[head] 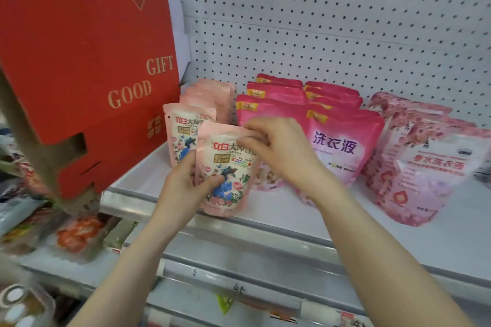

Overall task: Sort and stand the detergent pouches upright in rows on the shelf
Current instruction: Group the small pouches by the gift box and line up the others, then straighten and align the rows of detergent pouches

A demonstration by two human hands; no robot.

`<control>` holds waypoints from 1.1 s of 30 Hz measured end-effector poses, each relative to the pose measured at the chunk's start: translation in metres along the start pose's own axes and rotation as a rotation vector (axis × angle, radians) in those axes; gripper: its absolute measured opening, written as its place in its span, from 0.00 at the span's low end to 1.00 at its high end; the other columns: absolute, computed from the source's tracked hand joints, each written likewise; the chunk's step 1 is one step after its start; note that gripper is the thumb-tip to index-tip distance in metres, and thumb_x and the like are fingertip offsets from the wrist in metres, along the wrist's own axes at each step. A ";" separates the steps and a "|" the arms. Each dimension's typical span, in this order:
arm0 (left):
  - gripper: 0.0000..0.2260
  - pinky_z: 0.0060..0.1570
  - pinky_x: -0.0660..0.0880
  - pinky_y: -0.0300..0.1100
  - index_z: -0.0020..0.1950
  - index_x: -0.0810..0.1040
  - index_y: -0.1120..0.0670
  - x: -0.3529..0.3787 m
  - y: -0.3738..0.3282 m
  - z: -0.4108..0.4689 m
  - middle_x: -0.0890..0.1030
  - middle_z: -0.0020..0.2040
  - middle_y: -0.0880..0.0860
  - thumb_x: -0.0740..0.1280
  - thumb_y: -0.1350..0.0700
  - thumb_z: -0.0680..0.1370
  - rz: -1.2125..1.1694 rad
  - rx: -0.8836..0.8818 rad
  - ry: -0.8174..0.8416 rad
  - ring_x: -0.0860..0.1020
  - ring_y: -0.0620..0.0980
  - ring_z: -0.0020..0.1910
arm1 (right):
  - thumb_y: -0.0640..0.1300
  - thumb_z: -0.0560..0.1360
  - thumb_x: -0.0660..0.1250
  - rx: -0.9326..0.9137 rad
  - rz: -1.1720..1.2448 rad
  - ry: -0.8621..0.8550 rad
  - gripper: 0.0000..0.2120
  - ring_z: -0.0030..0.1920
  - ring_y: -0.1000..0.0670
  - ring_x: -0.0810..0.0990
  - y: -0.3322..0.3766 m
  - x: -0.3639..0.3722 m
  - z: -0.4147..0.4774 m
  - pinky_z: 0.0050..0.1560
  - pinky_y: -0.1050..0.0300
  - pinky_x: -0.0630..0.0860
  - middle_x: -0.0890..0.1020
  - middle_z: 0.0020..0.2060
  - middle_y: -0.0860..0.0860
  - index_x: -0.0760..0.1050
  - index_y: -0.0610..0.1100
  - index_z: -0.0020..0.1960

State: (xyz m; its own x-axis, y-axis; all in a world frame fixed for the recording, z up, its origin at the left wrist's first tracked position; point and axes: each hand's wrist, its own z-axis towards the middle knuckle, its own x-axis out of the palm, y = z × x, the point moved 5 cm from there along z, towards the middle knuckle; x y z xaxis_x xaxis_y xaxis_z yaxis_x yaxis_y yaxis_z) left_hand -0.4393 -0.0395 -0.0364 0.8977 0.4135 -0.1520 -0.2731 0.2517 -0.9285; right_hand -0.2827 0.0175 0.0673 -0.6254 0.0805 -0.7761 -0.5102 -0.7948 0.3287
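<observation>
**Entry: pale floral pouch, held at shelf front**

The left hand (186,180) took the pale floral pouch (228,175) at its lower left side, thumb across the front. The right hand (281,151) pinched its top edge, so both grips were closed on it. The pouch was upright at the front edge of the shelf (292,215). Matching pouches (186,127) stood in a row at 11 o'clock, magenta pouches (342,146) at 2 o'clock, rose-patterned pouches (425,167) at 3 o'clock, and a red gift box (87,61) at 10 o'clock.

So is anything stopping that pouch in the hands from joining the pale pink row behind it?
Nothing visible does. The pouch, gripped by the left hand and right hand, is just in front of the pale pink row. The red box sits left of it and the dark pink pouches right, neither between.
</observation>
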 end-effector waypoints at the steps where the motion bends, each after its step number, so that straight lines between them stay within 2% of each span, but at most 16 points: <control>1: 0.19 0.49 0.80 0.43 0.57 0.75 0.48 -0.009 0.005 0.002 0.83 0.52 0.46 0.73 0.64 0.72 0.009 0.003 -0.034 0.82 0.41 0.49 | 0.49 0.75 0.71 0.001 0.006 -0.021 0.08 0.35 0.56 0.75 -0.002 0.010 0.008 0.38 0.58 0.67 0.80 0.32 0.58 0.83 0.47 0.51; 3: 0.22 0.52 0.79 0.41 0.59 0.71 0.48 -0.027 0.015 0.005 0.81 0.53 0.43 0.75 0.63 0.71 0.062 0.008 -0.116 0.81 0.38 0.50 | 0.48 0.75 0.71 -0.001 0.021 -0.045 0.07 0.40 0.49 0.80 0.001 0.029 0.025 0.40 0.55 0.73 0.84 0.36 0.52 0.83 0.46 0.50; 6: 0.30 0.57 0.74 0.41 0.64 0.68 0.48 -0.049 0.031 0.006 0.77 0.56 0.43 0.78 0.59 0.67 0.239 0.033 -0.198 0.77 0.39 0.54 | 0.48 0.75 0.71 -0.004 0.038 -0.040 0.06 0.43 0.47 0.82 0.011 0.057 0.052 0.45 0.49 0.78 0.85 0.40 0.50 0.82 0.47 0.49; 10: 0.43 0.60 0.74 0.54 0.74 0.61 0.51 -0.061 0.053 0.016 0.73 0.66 0.52 0.80 0.55 0.64 0.437 0.019 -0.201 0.74 0.51 0.62 | 0.45 0.76 0.69 -0.013 0.032 -0.023 0.04 0.44 0.45 0.82 0.020 0.082 0.074 0.46 0.47 0.78 0.85 0.39 0.48 0.81 0.46 0.48; 14: 0.45 0.56 0.74 0.58 0.73 0.58 0.47 -0.060 0.062 0.024 0.74 0.65 0.53 0.80 0.54 0.63 0.512 0.023 -0.192 0.74 0.56 0.63 | 0.46 0.77 0.67 -0.027 -0.010 -0.034 0.09 0.47 0.39 0.82 0.021 0.095 0.073 0.46 0.46 0.78 0.85 0.42 0.46 0.77 0.49 0.57; 17: 0.46 0.58 0.74 0.59 0.75 0.56 0.46 -0.062 0.067 0.027 0.73 0.67 0.52 0.80 0.52 0.64 0.528 0.007 -0.186 0.74 0.56 0.64 | 0.47 0.79 0.65 -0.055 -0.089 -0.049 0.10 0.49 0.39 0.81 0.021 0.096 0.072 0.44 0.45 0.78 0.84 0.47 0.46 0.76 0.48 0.59; 22: 0.46 0.56 0.75 0.58 0.76 0.55 0.46 -0.064 0.066 0.025 0.71 0.67 0.52 0.79 0.52 0.65 0.529 0.023 -0.168 0.74 0.55 0.64 | 0.46 0.79 0.63 -0.108 -0.184 -0.053 0.10 0.51 0.39 0.80 0.025 0.093 0.069 0.44 0.44 0.77 0.83 0.49 0.46 0.76 0.44 0.59; 26: 0.44 0.61 0.73 0.57 0.78 0.55 0.53 -0.065 0.056 0.015 0.66 0.71 0.56 0.77 0.54 0.69 0.579 0.083 -0.186 0.69 0.56 0.68 | 0.43 0.78 0.65 -0.116 -0.248 -0.111 0.14 0.54 0.40 0.78 0.023 0.085 0.055 0.52 0.46 0.76 0.82 0.53 0.44 0.77 0.42 0.63; 30: 0.31 0.61 0.73 0.51 0.74 0.63 0.53 -0.066 0.037 -0.006 0.68 0.67 0.54 0.73 0.57 0.74 0.504 0.195 -0.277 0.72 0.53 0.65 | 0.40 0.77 0.66 -0.082 -0.285 -0.259 0.17 0.55 0.40 0.77 0.014 0.068 0.015 0.54 0.47 0.76 0.81 0.57 0.44 0.75 0.41 0.66; 33: 0.21 0.58 0.74 0.46 0.68 0.71 0.52 -0.054 0.026 -0.020 0.73 0.61 0.49 0.70 0.57 0.76 0.439 0.252 -0.238 0.75 0.47 0.58 | 0.40 0.78 0.65 0.012 -0.280 -0.328 0.16 0.54 0.42 0.77 -0.001 0.060 -0.031 0.54 0.48 0.75 0.80 0.57 0.45 0.75 0.42 0.66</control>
State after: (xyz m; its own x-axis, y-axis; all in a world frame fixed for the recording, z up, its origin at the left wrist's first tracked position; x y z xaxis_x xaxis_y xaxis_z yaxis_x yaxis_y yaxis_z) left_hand -0.4883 -0.0731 -0.0591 0.5857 0.7059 -0.3983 -0.7045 0.2004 -0.6808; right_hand -0.3015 0.0041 0.0032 -0.6153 0.4805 -0.6248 -0.6928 -0.7079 0.1378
